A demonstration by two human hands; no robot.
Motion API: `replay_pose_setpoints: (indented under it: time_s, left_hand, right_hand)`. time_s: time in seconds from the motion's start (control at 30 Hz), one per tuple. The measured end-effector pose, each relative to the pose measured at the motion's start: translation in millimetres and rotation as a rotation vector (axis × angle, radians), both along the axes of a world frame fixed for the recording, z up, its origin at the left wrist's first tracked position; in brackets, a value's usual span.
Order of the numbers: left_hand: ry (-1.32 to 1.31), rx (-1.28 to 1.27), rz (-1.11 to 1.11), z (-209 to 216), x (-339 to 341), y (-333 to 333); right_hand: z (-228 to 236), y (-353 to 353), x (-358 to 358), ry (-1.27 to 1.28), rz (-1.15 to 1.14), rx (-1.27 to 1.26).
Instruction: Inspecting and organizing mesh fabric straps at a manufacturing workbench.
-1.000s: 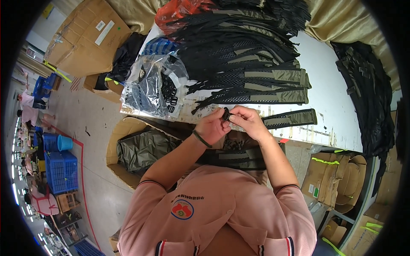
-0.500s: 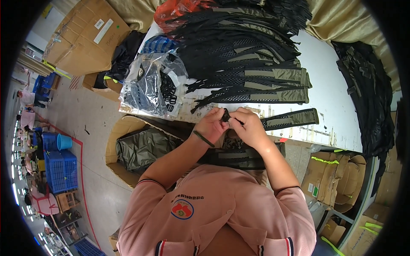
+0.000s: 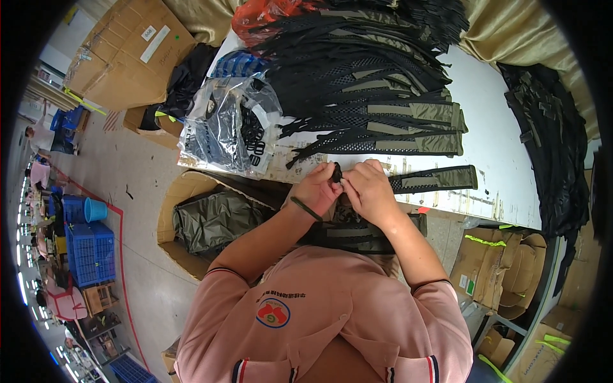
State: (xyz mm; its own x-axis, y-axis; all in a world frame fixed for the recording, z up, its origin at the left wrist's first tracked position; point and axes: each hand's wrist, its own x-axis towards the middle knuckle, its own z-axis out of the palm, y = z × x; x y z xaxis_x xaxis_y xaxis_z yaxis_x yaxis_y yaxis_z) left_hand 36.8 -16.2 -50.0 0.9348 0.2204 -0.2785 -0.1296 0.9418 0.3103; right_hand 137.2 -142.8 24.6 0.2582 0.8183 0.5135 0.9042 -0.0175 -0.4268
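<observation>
Several fingers (image 3: 353, 175) pinch a small black piece (image 3: 337, 172) near flat mesh straps (image 3: 415, 142).

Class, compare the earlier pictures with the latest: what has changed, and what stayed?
The right hand has curled its fingers in more beside the small black piece; no new grip or release is clear. The left hand still holds that piece in nearly the same place, and the mesh straps lie as before.

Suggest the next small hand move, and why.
Perhaps ease the right hand toward the small black piece, left hand steady: the left's fingers already pinch that piece, and the right's curl just beside it, so little travel seems needed.
</observation>
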Motion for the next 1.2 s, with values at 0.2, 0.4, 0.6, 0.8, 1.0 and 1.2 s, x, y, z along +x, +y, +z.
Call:
replay_pose_setpoints:
  time_s: [0.2, 0.4, 0.6, 0.8, 1.0, 1.2]
  left_hand:
    - [-0.004, -0.037, -0.147, 5, 0, 2]
    - [0.028, 0.047, -0.161, 14, 0, 1]
    - [0.186, 0.531, 0.016, 41, 7, -6]
    - [0.232, 0.847, 0.212, 27, 11, -8]
    - [0.102, 0.991, 0.258, 25, 5, -14]
    - [0.013, 1.066, 0.195, 28, -1, -17]
  right_hand:
    - [-15, -3, -3, 1.310, -0.063, -0.017]
    - [-5, 0, 3, 0.672, -0.007, 0.010]
    - [-4, 1, 5, 0.217, -0.011, 0.131]
    - [-11, 0, 4, 1.361, 0.032, 0.058]
    - [-20, 0, 7, 1.415, -0.011, 0.090]
    - [-13, -6, 8, 1.589, 0.022, 0.108]
